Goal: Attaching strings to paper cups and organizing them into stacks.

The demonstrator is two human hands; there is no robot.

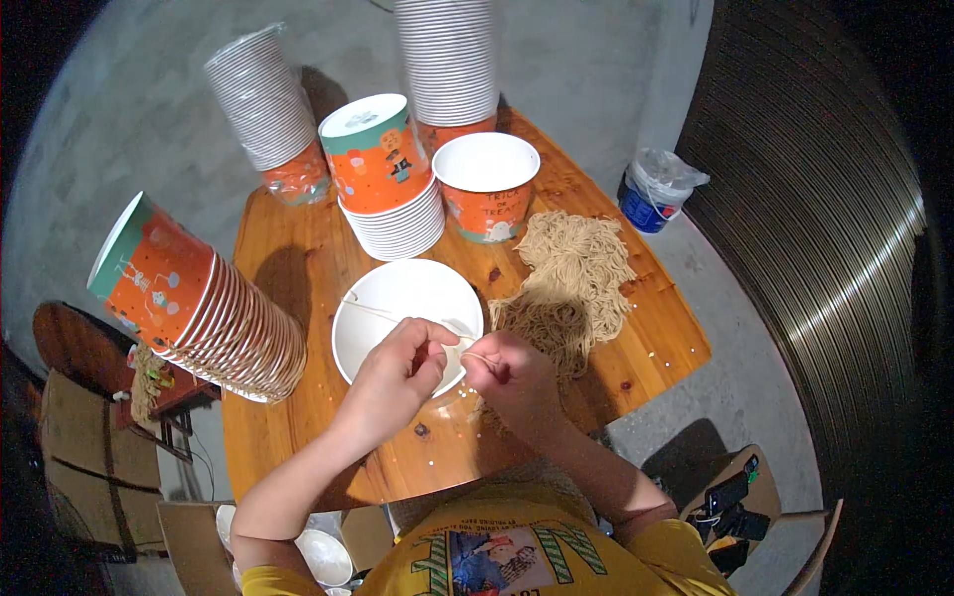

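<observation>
In front of me on the wooden table (656,338) stands a white-lined paper bucket (417,283), its mouth facing up. A thin beige cord (376,310) runs from its left rim across the mouth to my hands. My left hand (396,370) pinches the cord between thumb and fingertips above the bucket. Close beside it, my right hand (514,379) is closed on the cord too, near the bucket's right rim. To the right lies a loose heap of beige cords (576,260), partly shaded and partly behind my right hand.
A tilted stack of orange buckets (189,283) with cords along its side stands left. Behind are an inverted bucket stack (383,174), an upright orange bucket (487,204) and two tall wrapped stacks (260,99). A plastic pail (651,194) sits on the floor by a ribbed shutter (815,199).
</observation>
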